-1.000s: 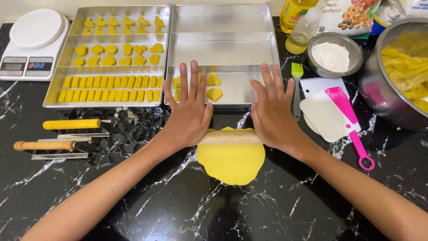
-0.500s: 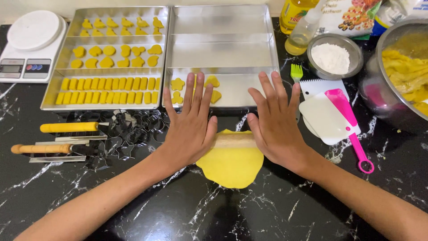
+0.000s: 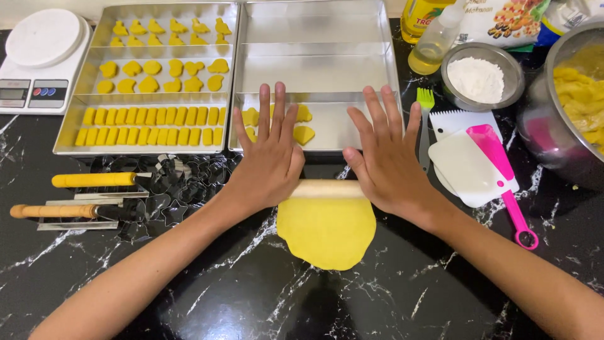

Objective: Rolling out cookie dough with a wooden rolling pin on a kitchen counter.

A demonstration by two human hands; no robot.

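Both flat hands' grip presses rolling pin (image 3: 327,188) on smooth, rounded yellow dough (image 3: 326,232).

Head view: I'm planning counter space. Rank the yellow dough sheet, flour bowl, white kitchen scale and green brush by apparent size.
1. White kitchen scale, cut off by the frame edge
2. Yellow dough sheet, close to the scale; ranking unsure
3. Flour bowl
4. Green brush

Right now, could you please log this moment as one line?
left hand, right hand: flat on wooden rolling pin | flattened yellow dough sheet | black marble counter
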